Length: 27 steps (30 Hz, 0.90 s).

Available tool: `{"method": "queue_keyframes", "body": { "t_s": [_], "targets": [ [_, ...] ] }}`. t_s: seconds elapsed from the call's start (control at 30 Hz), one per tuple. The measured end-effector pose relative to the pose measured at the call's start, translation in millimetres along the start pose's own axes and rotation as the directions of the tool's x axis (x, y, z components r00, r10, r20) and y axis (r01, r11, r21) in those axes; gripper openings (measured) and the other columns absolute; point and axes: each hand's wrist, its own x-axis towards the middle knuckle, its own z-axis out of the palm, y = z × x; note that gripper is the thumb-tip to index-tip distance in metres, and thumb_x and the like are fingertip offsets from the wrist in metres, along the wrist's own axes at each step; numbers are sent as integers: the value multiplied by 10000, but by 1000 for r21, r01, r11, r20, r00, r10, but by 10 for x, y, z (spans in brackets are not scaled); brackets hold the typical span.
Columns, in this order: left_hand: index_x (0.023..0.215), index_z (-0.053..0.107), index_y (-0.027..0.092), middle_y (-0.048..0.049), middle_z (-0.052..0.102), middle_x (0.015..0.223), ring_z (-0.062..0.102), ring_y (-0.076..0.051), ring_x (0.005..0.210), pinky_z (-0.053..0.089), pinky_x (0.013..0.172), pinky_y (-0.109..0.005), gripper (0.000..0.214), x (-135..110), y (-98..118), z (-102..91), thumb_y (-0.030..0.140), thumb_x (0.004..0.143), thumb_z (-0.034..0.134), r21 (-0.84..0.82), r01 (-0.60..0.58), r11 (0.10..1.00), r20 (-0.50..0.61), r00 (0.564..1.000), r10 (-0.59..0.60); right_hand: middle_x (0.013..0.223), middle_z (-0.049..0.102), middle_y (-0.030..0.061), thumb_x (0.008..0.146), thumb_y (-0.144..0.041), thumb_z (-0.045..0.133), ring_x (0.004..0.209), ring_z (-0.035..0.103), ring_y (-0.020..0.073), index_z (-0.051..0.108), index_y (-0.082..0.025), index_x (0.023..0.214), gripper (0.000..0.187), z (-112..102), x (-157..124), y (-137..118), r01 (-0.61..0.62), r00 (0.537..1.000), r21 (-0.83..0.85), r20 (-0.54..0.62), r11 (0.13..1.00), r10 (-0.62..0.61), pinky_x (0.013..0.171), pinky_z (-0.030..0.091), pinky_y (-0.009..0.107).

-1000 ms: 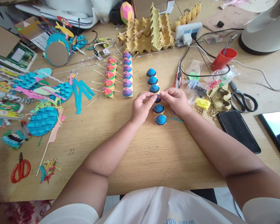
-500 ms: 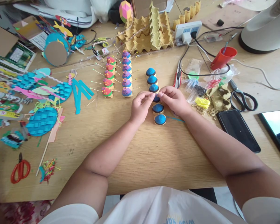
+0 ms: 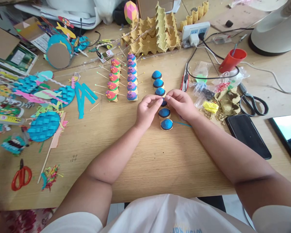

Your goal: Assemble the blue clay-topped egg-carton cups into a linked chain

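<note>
A row of egg-carton cups (image 3: 166,124) topped with blue clay and dark rims runs away from me on the wooden table. Over the middle of it my left hand (image 3: 147,108) and my right hand (image 3: 181,103) meet, fingertips pinched close together and partly hiding one cup. Whatever small piece lies between the fingertips is too small to make out. A thin blue strip (image 3: 182,124) sticks out beside the nearest cup, under my right forearm. To the left stand a red-and-green clay caterpillar row (image 3: 113,77) and a purple-and-blue one (image 3: 131,77), both with pins.
A red utility knife (image 3: 184,79), yellow clay (image 3: 210,106), black scissors (image 3: 253,102) and a black phone (image 3: 247,136) lie to the right. Egg trays (image 3: 155,34) and a power strip (image 3: 196,30) are at the back. Blue woven paper (image 3: 44,126) and orange-handled scissors (image 3: 21,176) lie left.
My fingers have shifted very slightly over the middle cup, the left thumb now a little farther forward. Nothing else has visibly moved.
</note>
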Motion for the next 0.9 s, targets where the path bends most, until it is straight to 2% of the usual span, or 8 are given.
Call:
{"method": "queue_keyframes", "body": {
  "t_s": [0.4,0.7,0.9],
  "targets": [
    [910,789,231,-22,761,958,713,-145,940,567,916,-285,334,-12,36,20,560,865,831,-8,16,1000,-26,1000,-16,659,581,-27,796,-723,825,613,480,94,633,-190,763,567,-2,-9,-29,-21,999,-13,34,1000,21,566,376,247],
    [874,773,226,-20,776,924,710,-146,922,565,907,-290,436,-13,114,37,661,861,792,-23,55,998,-48,997,-56,639,574,-33,820,-704,816,597,469,87,640,-182,744,555,10,-19,-38,-9,1000,-9,18,1000,9,564,367,244],
    [937,805,249,-31,792,1010,731,-161,1010,573,961,-308,318,-19,107,21,566,911,790,-29,15,999,-6,1000,-16,640,572,-31,837,-713,796,596,472,89,647,-182,757,557,-3,-15,-26,-1,1000,-19,17,1000,1,563,369,245]
  ]
}}
